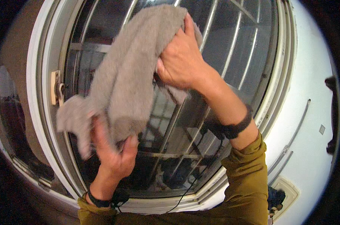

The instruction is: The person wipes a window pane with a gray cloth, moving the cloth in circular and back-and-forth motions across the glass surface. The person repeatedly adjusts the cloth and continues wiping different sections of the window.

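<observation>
A grey-brown plush cloth (133, 64) hangs in loose folds between my two hands, in front of a dark window pane (158, 171). My right hand (184, 59) grips its upper right part, thumb and index finger showing along the edge. Lower down, my left hand (113, 154) holds the bottom end between thumb and fingers; the fingers are blurred and partly hidden by the fabric. One loose flap (71, 115) of the cloth sticks out at the left. Whether the cloth touches the glass I cannot tell.
Metal bars (232, 53) stand behind the glass. A latch (56, 87) sits on the white window frame (43, 92) at the left. A thin black cable (184, 194) runs below my arms. On the white wall (305, 84) are a grey conduit (295, 135) and a socket plate (289, 194).
</observation>
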The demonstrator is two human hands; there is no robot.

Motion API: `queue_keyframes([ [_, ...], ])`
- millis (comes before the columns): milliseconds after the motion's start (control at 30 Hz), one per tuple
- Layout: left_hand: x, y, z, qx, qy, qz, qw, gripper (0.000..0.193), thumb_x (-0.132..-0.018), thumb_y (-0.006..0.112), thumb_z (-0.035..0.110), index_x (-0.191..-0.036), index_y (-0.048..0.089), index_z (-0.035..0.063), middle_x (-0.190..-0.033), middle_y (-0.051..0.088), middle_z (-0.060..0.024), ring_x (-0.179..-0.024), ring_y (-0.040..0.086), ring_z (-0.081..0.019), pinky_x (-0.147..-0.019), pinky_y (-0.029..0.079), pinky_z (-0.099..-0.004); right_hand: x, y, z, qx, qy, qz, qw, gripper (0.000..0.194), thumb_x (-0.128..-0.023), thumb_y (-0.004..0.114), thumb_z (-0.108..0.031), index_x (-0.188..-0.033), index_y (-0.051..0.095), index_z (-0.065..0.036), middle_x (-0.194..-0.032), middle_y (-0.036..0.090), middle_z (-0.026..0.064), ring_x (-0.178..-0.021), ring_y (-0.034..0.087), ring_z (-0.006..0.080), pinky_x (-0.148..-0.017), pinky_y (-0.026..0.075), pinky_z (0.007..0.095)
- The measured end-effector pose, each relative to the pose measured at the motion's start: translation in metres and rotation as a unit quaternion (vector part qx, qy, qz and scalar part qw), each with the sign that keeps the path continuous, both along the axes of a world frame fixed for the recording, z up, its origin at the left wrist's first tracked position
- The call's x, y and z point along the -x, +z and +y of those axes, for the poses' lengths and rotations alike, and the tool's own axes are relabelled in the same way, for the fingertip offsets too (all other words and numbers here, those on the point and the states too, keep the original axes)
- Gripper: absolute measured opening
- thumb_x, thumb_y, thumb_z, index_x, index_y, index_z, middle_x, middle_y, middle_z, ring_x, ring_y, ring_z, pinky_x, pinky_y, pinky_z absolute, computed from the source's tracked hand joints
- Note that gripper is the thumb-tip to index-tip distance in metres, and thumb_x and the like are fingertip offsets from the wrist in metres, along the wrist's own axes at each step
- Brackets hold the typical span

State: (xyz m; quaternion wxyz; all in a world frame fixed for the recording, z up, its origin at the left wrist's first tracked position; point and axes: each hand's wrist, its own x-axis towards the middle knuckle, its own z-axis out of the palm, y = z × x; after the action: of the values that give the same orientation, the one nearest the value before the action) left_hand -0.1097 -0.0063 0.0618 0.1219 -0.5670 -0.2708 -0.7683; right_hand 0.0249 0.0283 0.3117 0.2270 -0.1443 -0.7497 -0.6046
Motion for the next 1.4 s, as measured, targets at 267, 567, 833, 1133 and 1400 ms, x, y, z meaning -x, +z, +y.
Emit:
queue_keyframes([
  [267, -0.04, 0.064, 0.015, -0.041, 0.072, 0.119, 0.989, 0.056, -0.073, 0.068, 0.009, -0.128, 0.058, 0.0027, -0.134, 0.049, -0.0223, -0.131, 0.036, -0.0489, -0.11, 0.02, -0.0615, -0.043, -0.048, -0.023, 0.254, 0.221, -0.033, 0.941, 0.065, -0.066, 0.06, -0.016, -0.128, 0.05, 0.0, -0.132, 0.048, 0.0241, -0.127, 0.039, 0.0462, -0.113, 0.022, 0.0527],
  [567, -0.07, 0.079, 0.007, -0.05, 0.066, 0.217, 0.973, 0.051, -0.066, 0.073, 0.016, -0.11, 0.058, -0.0057, -0.118, 0.049, -0.0283, -0.125, 0.035, -0.0538, -0.105, 0.02, -0.0674, -0.072, -0.056, -0.03, 0.214, 0.126, 0.047, 0.967, 0.058, -0.083, 0.063, -0.029, -0.134, 0.049, -0.005, -0.137, 0.045, 0.0199, -0.133, 0.034, 0.0394, -0.115, 0.006, 0.0548],
  [833, -0.071, 0.065, -0.002, -0.012, 0.045, 0.243, 0.969, 0.076, -0.07, 0.074, 0.02, -0.137, 0.044, 0.0029, -0.145, 0.032, -0.0266, -0.131, 0.031, -0.0507, -0.108, 0.014, -0.0657, -0.09, -0.025, -0.008, 0.081, 0.104, 0.064, 0.989, 0.049, -0.077, 0.066, -0.022, -0.123, 0.059, -0.007, -0.122, 0.057, 0.0186, -0.118, 0.049, 0.0377, -0.111, 0.013, 0.065],
  [1133, -0.064, 0.019, -0.011, 0.029, 0.092, 0.23, 0.968, 0.069, -0.068, 0.072, 0.01, -0.134, 0.05, 0.0067, -0.149, 0.034, -0.0222, -0.14, 0.027, -0.0448, -0.108, 0.01, -0.067, -0.219, 0.11, -0.007, -0.206, 0.06, 0.224, 0.951, 0.039, -0.075, 0.074, -0.041, -0.085, 0.07, -0.003, -0.097, 0.06, 0.0143, -0.104, 0.051, 0.0347, -0.086, 0.036, 0.0487],
  [1400, -0.054, -0.002, -0.015, 0.062, 0.122, 0.219, 0.966, 0.07, -0.066, 0.072, 0.006, -0.133, 0.051, 0.0066, -0.149, 0.034, -0.0219, -0.141, 0.025, -0.0438, -0.109, 0.008, -0.0667, -0.307, 0.169, -0.035, -0.134, -0.077, 0.366, 0.918, 0.039, -0.084, 0.065, -0.036, -0.101, 0.068, -0.001, -0.1, 0.068, 0.0231, -0.092, 0.066, 0.0379, -0.081, 0.052, 0.043],
])
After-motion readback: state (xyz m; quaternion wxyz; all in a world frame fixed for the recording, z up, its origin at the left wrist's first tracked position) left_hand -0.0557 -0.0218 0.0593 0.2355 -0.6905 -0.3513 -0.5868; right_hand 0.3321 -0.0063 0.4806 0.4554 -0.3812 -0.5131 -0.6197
